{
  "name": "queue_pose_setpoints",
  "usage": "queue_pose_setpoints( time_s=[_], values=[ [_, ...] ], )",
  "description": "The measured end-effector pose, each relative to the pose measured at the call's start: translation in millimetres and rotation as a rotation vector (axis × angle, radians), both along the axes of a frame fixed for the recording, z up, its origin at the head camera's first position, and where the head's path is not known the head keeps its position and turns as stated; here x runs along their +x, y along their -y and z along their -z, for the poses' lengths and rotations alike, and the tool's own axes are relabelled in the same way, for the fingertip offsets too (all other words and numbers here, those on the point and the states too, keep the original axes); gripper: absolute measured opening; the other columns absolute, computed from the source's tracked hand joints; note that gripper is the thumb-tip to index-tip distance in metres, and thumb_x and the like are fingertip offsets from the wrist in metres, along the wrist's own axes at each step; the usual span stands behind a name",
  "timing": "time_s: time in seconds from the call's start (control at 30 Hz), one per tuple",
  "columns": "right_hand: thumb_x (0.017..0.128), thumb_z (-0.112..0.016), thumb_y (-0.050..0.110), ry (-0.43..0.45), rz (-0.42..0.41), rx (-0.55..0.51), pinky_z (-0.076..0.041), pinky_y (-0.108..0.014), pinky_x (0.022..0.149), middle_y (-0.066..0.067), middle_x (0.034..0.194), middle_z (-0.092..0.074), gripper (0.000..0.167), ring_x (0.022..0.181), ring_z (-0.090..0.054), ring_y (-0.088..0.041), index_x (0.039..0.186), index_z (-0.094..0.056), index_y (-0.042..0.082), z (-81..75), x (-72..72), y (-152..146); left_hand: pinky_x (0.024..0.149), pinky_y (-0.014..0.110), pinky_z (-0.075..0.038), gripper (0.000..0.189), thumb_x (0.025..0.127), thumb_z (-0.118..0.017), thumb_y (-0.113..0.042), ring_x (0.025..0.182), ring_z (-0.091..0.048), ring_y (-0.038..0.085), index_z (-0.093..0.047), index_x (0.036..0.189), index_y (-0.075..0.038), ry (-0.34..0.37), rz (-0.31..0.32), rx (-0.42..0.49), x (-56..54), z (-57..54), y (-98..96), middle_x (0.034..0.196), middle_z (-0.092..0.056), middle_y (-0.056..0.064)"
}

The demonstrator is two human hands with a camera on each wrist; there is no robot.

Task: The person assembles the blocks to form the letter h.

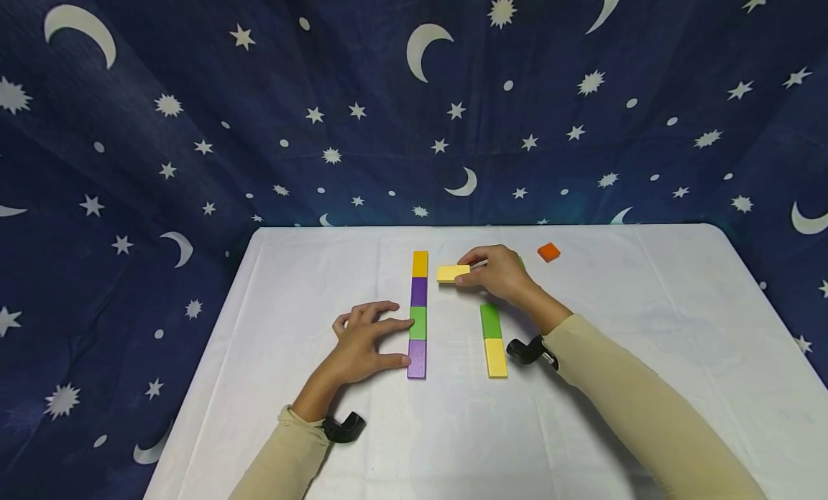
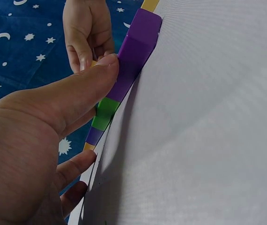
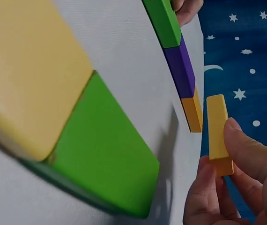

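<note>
My right hand (image 1: 501,274) pinches a pale yellow block (image 1: 448,274) between thumb and fingers, beside the top end of a straight row of blocks. From far to near, that row has an orange-yellow block (image 1: 420,264), a dark purple block (image 1: 419,292), a green block (image 1: 418,323) and a light purple block (image 1: 417,359), end to end. On its left side, my left hand (image 1: 359,349) touches the row with spread fingers, index finger at the green block and thumb at the light purple one. The right wrist view shows the held yellow block (image 3: 218,129) apart from the row.
Right of the row, a second green block (image 1: 491,321) and a yellow block (image 1: 496,358) lie end to end. An orange block (image 1: 549,252) lies near the table's far edge. Something green (image 1: 522,261) is mostly hidden behind my right hand. A starry blue cloth hangs behind the white table (image 1: 614,284).
</note>
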State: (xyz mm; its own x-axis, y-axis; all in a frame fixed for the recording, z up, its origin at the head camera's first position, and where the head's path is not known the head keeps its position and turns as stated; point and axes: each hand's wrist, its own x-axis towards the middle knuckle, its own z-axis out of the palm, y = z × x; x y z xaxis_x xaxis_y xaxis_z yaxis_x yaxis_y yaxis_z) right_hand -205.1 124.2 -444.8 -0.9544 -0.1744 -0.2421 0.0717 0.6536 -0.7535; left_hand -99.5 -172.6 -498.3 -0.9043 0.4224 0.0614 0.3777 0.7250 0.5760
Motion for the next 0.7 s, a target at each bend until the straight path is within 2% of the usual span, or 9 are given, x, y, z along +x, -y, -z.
queue_pose_setpoints(
  time_s=[0.27, 0.5, 0.7],
  values=[
    [0.078, -0.09, 0.03, -0.029, -0.005, 0.058, -0.044, -0.034, 0.079, -0.005, 0.097, -0.069, 0.034, 0.092, -0.057, -0.024, 0.107, -0.078, 0.015, 4.7, -7.7, 8, 0.103, 0.067, -0.01, 0.064, 0.077, -0.084, -0.056, 0.139, -0.037, 0.029, -0.067, 0.135, -0.039, 0.007, 0.003, 0.009, 0.1, -0.4, -0.1, 0.151, -0.05, 0.0],
    [0.078, -0.09, 0.028, -0.049, -0.037, 0.107, -0.046, -0.037, 0.086, -0.007, 0.099, -0.071, 0.033, 0.095, -0.059, -0.025, 0.104, -0.078, 0.012, 5.1, -9.7, 14, 0.103, 0.067, -0.009, 0.064, 0.077, -0.083, -0.057, 0.139, -0.036, 0.028, -0.066, 0.136, -0.039, 0.013, 0.004, 0.008, 0.0, 0.4, 0.2, 0.151, -0.049, -0.001],
    [0.08, -0.089, 0.026, -0.055, -0.046, 0.141, -0.046, -0.037, 0.086, -0.007, 0.099, -0.07, 0.03, 0.095, -0.058, -0.024, 0.103, -0.077, 0.012, 9.8, -12.0, 16, 0.103, 0.067, -0.009, 0.064, 0.077, -0.083, -0.057, 0.139, -0.036, 0.027, -0.066, 0.136, -0.039, 0.012, 0.002, 0.008, 0.2, 0.2, 0.6, 0.151, -0.049, 0.0]
  ],
)
